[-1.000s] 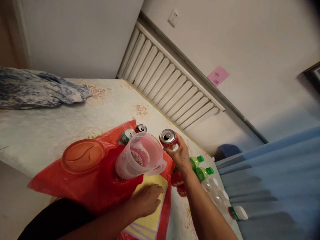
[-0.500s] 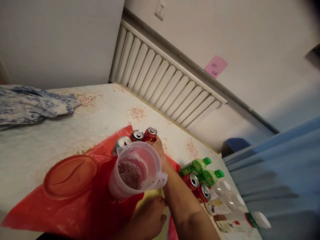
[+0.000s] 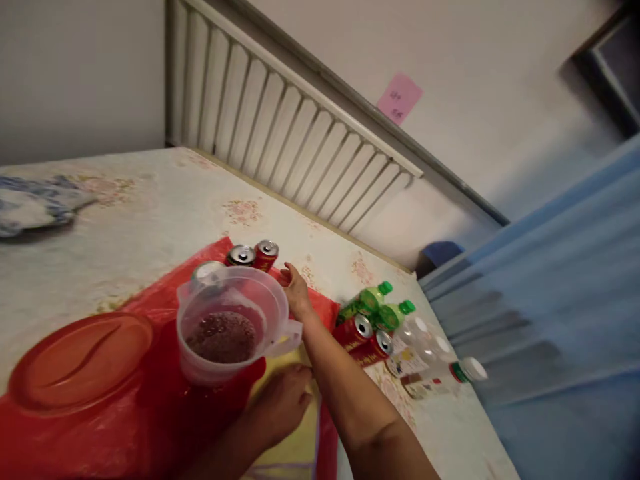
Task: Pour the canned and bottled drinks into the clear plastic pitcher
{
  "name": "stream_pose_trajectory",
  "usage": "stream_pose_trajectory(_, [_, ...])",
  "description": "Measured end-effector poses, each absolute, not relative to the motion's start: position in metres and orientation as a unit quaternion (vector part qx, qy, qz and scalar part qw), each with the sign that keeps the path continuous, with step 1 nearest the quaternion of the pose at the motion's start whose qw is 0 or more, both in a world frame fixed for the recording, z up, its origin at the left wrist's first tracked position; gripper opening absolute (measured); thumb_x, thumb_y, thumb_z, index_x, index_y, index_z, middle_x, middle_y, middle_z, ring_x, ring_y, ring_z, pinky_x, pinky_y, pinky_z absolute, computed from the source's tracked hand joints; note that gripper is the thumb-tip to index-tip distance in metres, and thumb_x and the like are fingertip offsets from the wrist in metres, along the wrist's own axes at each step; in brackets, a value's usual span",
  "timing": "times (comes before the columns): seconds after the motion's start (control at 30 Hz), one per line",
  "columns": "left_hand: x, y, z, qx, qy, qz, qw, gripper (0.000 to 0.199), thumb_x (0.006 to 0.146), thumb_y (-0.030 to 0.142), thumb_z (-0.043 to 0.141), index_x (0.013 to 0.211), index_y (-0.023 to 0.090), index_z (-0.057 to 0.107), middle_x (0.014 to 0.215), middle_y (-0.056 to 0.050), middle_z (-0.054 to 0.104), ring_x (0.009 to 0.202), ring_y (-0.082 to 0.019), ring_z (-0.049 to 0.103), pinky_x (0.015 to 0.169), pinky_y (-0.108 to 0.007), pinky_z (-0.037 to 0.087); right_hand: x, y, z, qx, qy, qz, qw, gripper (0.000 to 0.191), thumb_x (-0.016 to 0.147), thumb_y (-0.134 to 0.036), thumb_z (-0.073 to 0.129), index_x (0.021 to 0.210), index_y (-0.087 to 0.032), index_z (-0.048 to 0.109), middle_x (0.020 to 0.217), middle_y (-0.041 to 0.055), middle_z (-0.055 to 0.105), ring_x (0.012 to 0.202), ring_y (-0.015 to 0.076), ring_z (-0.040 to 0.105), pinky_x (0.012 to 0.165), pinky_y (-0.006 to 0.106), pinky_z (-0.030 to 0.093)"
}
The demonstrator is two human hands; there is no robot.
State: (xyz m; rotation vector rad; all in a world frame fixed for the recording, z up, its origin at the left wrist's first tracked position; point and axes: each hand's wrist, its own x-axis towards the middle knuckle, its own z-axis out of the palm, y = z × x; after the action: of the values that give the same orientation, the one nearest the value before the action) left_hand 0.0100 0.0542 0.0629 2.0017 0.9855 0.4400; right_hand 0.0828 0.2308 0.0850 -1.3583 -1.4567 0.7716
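Observation:
My right hand (image 3: pixel 296 291) is stretched out past the jug, its fingers apart and holding nothing. Just left of its fingertips stands an opened red can (image 3: pixel 265 255), beside a dark can (image 3: pixel 241 255). A third, pale-topped can (image 3: pixel 208 273) is partly hidden behind the clear plastic jug (image 3: pixel 275 300). The jug stands upright with a foamy brown-red liquid (image 3: pixel 223 337) in it. My left hand (image 3: pixel 286 400) is closed in a loose fist low over a yellow sheet (image 3: pixel 287 453), near the jug's handle; I see nothing in it.
A round orange-red lid (image 3: pixel 80 363) lies on red plastic sheeting (image 3: pixel 200 427). To the right are two green bottles (image 3: pixel 367 301), two red cans lying tilted (image 3: pixel 373 350) and several clear bottles (image 3: pixel 435 383). Blue-and-white cloth (image 3: pixel 35 207) lies far left; a radiator (image 3: pixel 280 113) stands behind the table.
My right hand has come off the red can and its fingers have spread. The view has turned right, so things appear further left. My left hand remains low beside the jug.

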Motion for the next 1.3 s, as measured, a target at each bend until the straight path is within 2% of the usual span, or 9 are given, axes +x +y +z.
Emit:
stream_pose_trajectory(0.17, [0.012, 0.058, 0.067, 0.803, 0.386, 0.182, 0.416, 0.030, 0.083, 0.012, 0.049, 0.107, 0.019, 0.065, 0.109, -0.009, 0.071, 0.108, -0.023, 0.065, 0.097, -0.034, 0.047, 0.135, 0.121, 0.093, -0.550, -0.607, 0.269, 0.507, 0.052, 0.073, -0.025, 0.075, 0.124, -0.022, 0.065, 0.115, 0.0070, 0.074, 0.104, 0.0238, 0.071, 0.097, 0.041, 0.057])
stream_pose_trajectory(0.27, [0.013, 0.060, 0.061, 0.807, 0.385, 0.189, 0.407, 0.034, 0.084, 0.013, 0.049, 0.114, 0.017, 0.065, 0.107, -0.010, 0.071, 0.103, -0.024, 0.066, 0.093, -0.034, 0.048, 0.173, 0.054, 0.086, -0.612, -0.539, 0.180, 0.551, 0.040, 0.077, -0.026, 0.069, 0.117, -0.019, 0.066, 0.111, 0.0079, 0.074, 0.099, 0.0231, 0.072, 0.093, 0.039, 0.057])
stream_pose_trajectory(0.37, [0.014, 0.061, 0.052, 0.816, 0.372, 0.202, 0.393, 0.037, 0.086, 0.014, 0.048, 0.120, 0.016, 0.064, 0.107, -0.010, 0.070, 0.104, -0.023, 0.066, 0.094, -0.034, 0.048, 0.218, 0.017, 0.072, -0.689, -0.406, 0.043, 0.599, 0.027, 0.077, -0.034, 0.064, 0.098, -0.017, 0.065, 0.091, 0.0069, 0.072, 0.083, 0.0222, 0.069, 0.083, 0.039, 0.057])
stream_pose_trajectory(0.43, [0.015, 0.062, 0.050, 0.821, 0.372, 0.200, 0.384, 0.037, 0.087, 0.015, 0.048, 0.120, 0.015, 0.064, 0.107, -0.011, 0.070, 0.105, -0.024, 0.065, 0.095, -0.034, 0.048, 0.244, 0.012, 0.064, -0.730, -0.313, -0.028, 0.607, 0.028, 0.073, -0.038, 0.064, 0.092, -0.017, 0.062, 0.089, 0.0074, 0.070, 0.080, 0.0224, 0.067, 0.081, 0.039, 0.056])
stream_pose_trajectory(0.63, [0.016, 0.064, 0.050, 0.823, 0.373, 0.193, 0.381, 0.037, 0.086, 0.015, 0.048, 0.119, 0.015, 0.064, 0.109, -0.011, 0.070, 0.104, -0.023, 0.065, 0.095, -0.035, 0.048, 0.278, 0.037, 0.052, -0.709, -0.307, 0.077, 0.630, 0.056, 0.056, -0.037, 0.073, 0.107, -0.017, 0.061, 0.104, 0.0104, 0.072, 0.089, 0.0245, 0.069, 0.079, 0.036, 0.056])
stream_pose_trajectory(0.83, [0.015, 0.064, 0.050, 0.824, 0.368, 0.199, 0.381, 0.037, 0.086, 0.016, 0.048, 0.119, 0.015, 0.065, 0.108, -0.011, 0.071, 0.103, -0.024, 0.066, 0.095, -0.036, 0.048, 0.279, 0.040, 0.043, -0.734, -0.356, 0.052, 0.576, 0.057, 0.054, -0.040, 0.081, 0.103, -0.016, 0.064, 0.098, 0.0071, 0.072, 0.091, 0.0264, 0.067, 0.083, 0.039, 0.054])
stream_pose_trajectory(0.93, [0.015, 0.063, 0.052, 0.821, 0.371, 0.198, 0.387, 0.036, 0.086, 0.016, 0.048, 0.117, 0.016, 0.065, 0.108, -0.011, 0.071, 0.104, -0.024, 0.066, 0.094, -0.035, 0.049, 0.279, 0.036, 0.042, -0.725, -0.359, 0.084, 0.582, 0.061, 0.051, -0.038, 0.084, 0.103, -0.016, 0.063, 0.096, 0.0059, 0.073, 0.088, 0.0252, 0.067, 0.082, 0.038, 0.054])
stream_pose_trajectory(1.13, [0.013, 0.062, 0.052, 0.824, 0.365, 0.206, 0.382, 0.037, 0.086, 0.015, 0.049, 0.120, 0.015, 0.065, 0.108, -0.011, 0.071, 0.104, -0.024, 0.066, 0.095, -0.035, 0.048, 0.270, 0.027, 0.048, -0.715, -0.332, 0.129, 0.602, 0.049, 0.050, -0.031, 0.080, 0.094, -0.017, 0.062, 0.086, 0.0036, 0.072, 0.077, 0.0218, 0.067, 0.072, 0.034, 0.055])
stream_pose_trajectory(1.3, [0.014, 0.062, 0.050, 0.820, 0.367, 0.211, 0.385, 0.038, 0.085, 0.014, 0.049, 0.119, 0.015, 0.065, 0.108, -0.011, 0.072, 0.106, -0.024, 0.066, 0.096, -0.034, 0.049, 0.242, 0.010, 0.062, -0.705, -0.351, 0.128, 0.603, 0.065, 0.055, -0.031, 0.079, 0.115, -0.015, 0.063, 0.106, 0.0095, 0.073, 0.090, 0.0248, 0.070, 0.080, 0.036, 0.058])
